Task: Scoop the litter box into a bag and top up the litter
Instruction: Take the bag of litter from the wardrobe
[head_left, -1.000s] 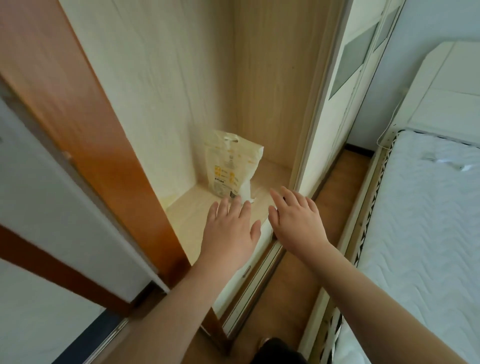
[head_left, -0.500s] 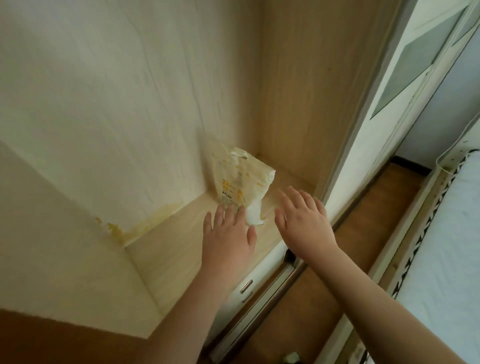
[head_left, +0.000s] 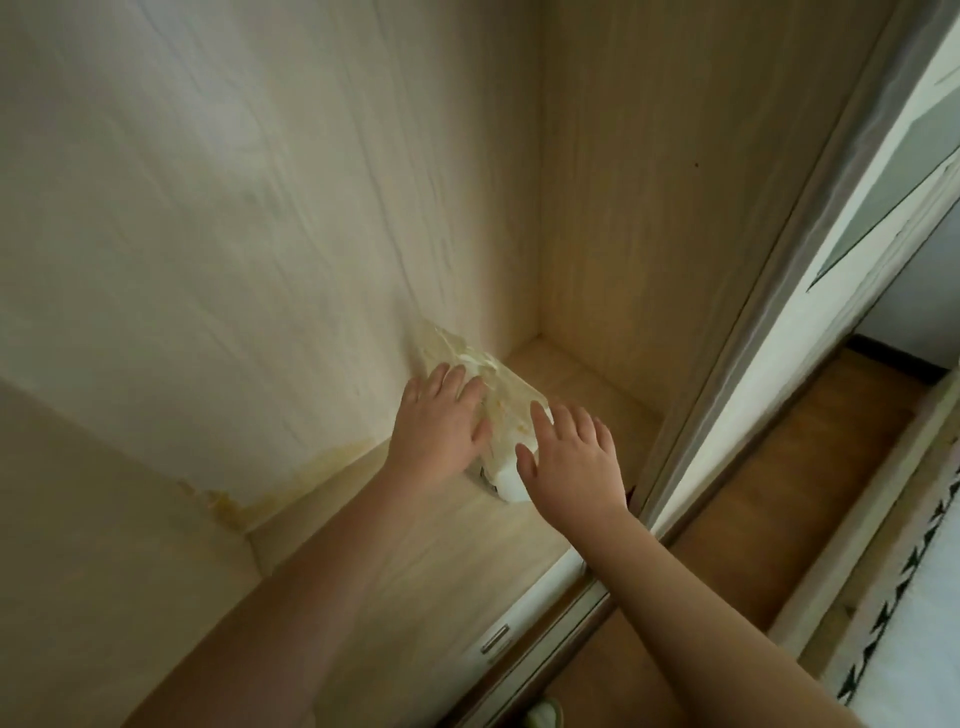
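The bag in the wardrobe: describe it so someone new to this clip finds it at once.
Look into the open wardrobe and down to its pale wooden floor, where the back panel meets it. There stands a cream bag with yellow print and a white bottom corner, the left hand laid on it and the right hand beside it. It is the only loose item visible inside.

Pale yellow-printed litter bag (head_left: 511, 410), upright against wardrobe wall (head_left: 291, 260)
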